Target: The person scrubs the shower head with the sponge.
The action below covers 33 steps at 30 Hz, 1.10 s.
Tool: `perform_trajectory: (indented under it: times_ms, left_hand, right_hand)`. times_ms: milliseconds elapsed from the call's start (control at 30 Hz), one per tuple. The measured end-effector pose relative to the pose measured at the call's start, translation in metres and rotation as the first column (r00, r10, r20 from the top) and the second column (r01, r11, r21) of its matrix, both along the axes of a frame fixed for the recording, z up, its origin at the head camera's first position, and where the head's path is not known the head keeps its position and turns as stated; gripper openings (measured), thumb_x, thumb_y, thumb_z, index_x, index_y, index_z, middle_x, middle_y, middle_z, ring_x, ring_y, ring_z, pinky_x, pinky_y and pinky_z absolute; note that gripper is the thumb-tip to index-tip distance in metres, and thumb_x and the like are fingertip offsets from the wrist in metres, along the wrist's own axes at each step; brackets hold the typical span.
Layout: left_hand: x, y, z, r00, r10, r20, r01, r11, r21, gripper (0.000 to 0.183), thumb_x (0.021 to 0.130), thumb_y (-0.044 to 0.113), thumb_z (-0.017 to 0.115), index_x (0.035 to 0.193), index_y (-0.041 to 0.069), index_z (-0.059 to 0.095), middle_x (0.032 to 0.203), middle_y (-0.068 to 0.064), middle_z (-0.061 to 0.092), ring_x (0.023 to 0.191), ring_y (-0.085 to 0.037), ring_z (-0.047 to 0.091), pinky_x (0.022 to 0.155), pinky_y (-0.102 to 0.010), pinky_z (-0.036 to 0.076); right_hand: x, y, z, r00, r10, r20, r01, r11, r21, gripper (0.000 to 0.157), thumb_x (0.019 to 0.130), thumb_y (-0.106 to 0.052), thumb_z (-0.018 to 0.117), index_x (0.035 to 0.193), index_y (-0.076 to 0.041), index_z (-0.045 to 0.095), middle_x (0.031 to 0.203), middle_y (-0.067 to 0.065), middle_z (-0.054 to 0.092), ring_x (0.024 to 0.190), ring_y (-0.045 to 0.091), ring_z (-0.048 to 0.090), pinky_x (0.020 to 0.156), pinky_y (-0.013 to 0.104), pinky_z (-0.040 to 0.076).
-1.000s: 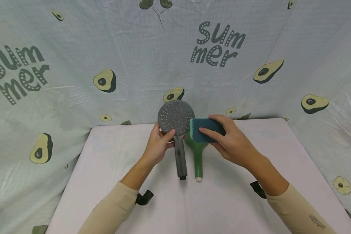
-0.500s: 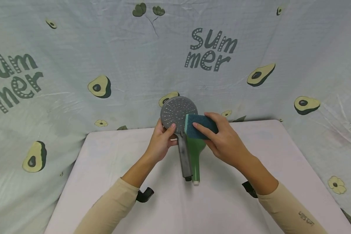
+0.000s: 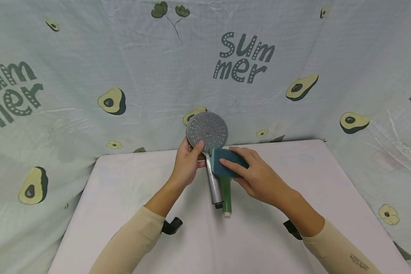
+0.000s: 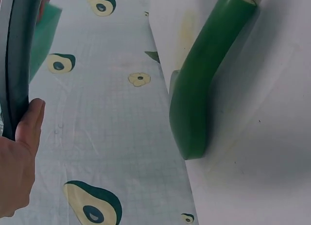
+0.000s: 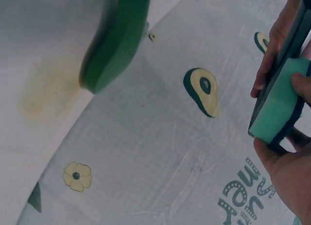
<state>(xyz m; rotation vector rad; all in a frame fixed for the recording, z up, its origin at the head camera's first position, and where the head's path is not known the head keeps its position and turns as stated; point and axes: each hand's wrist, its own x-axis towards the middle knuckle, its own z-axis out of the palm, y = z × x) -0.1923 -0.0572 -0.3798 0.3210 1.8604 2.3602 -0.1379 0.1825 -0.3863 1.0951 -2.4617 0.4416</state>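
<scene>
A grey shower head [image 3: 207, 130] is held up by my left hand [image 3: 186, 161], thumb on the rim of its face and fingers behind. Its handle [image 3: 215, 188] points down toward the table. My right hand [image 3: 260, 173] grips a sponge [image 3: 228, 163], dark blue on one side and light green [image 5: 279, 106] on the other, against the top of the handle, just below the spray face. Behind them a green shower head [image 4: 199, 84] lies on the table, its white-tipped handle [image 3: 227, 196] toward me; in the head view the sponge hides its upper part.
The table has a pale pink cover [image 3: 130, 190]. A fabric backdrop [image 3: 150, 83] printed with avocados and lettering rises behind its far edge. Black wrist-camera parts [image 3: 172, 226] show beside both forearms.
The sponge has moved left onto the grey shower head, crossing its face and then sliding down to the handle. The shower head has tilted, its face now looking lighter. The head view has shifted slightly.
</scene>
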Motion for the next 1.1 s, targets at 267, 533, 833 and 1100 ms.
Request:
perform_trajectory:
  times_ms: [267, 533, 833, 1100]
  left_hand:
    - [-0.009, -0.008, -0.002, 0.996, 0.046, -0.074, -0.047, 0.999, -0.012, 0.038, 0.111, 0.013, 0.046, 0.147, 0.004, 0.040, 0.128, -0.033, 0.064, 0.084, -0.017, 0.078, 0.067, -0.034, 0.065]
    - [-0.010, -0.011, 0.001, 0.995, 0.041, -0.089, -0.041, 0.999, 0.011, 0.039, 0.112, 0.014, 0.044, 0.149, 0.005, 0.039, 0.130, -0.033, 0.063, 0.087, -0.021, 0.079, 0.069, -0.036, 0.065]
    - [-0.005, -0.009, 0.004, 0.997, 0.012, -0.071, -0.011, 1.000, 0.012, 0.039, 0.112, 0.014, 0.045, 0.149, 0.005, 0.039, 0.131, -0.033, 0.063, 0.086, -0.020, 0.079, 0.071, -0.038, 0.065]
    - [-0.002, -0.009, 0.004, 1.000, -0.009, -0.015, 0.010, 0.999, 0.036, 0.041, 0.111, 0.013, 0.046, 0.150, 0.008, 0.037, 0.126, -0.023, 0.064, 0.080, -0.010, 0.074, 0.064, -0.027, 0.062]
  right_hand:
    - [0.025, -0.007, -0.018, 0.976, 0.216, 0.008, -0.216, 0.974, 0.059, 0.065, 0.094, -0.019, 0.077, 0.153, -0.028, 0.051, 0.155, 0.015, 0.046, 0.137, 0.033, 0.048, 0.107, 0.048, 0.053]
    - [0.035, -0.011, -0.015, 0.960, 0.278, 0.025, -0.279, 0.957, 0.083, 0.068, 0.094, -0.018, 0.077, 0.154, -0.031, 0.049, 0.156, 0.013, 0.045, 0.139, 0.031, 0.048, 0.110, 0.047, 0.050]
    - [0.002, -0.007, -0.004, 0.986, 0.169, 0.008, -0.169, 0.986, 0.012, 0.070, 0.090, -0.015, 0.081, 0.152, -0.028, 0.052, 0.154, 0.017, 0.045, 0.138, 0.035, 0.047, 0.106, 0.051, 0.053]
    - [-0.021, 0.004, 0.007, 0.996, 0.010, -0.084, -0.013, 0.999, -0.035, 0.070, 0.088, -0.007, 0.081, 0.150, -0.024, 0.054, 0.155, 0.020, 0.043, 0.139, 0.039, 0.045, 0.111, 0.057, 0.047]
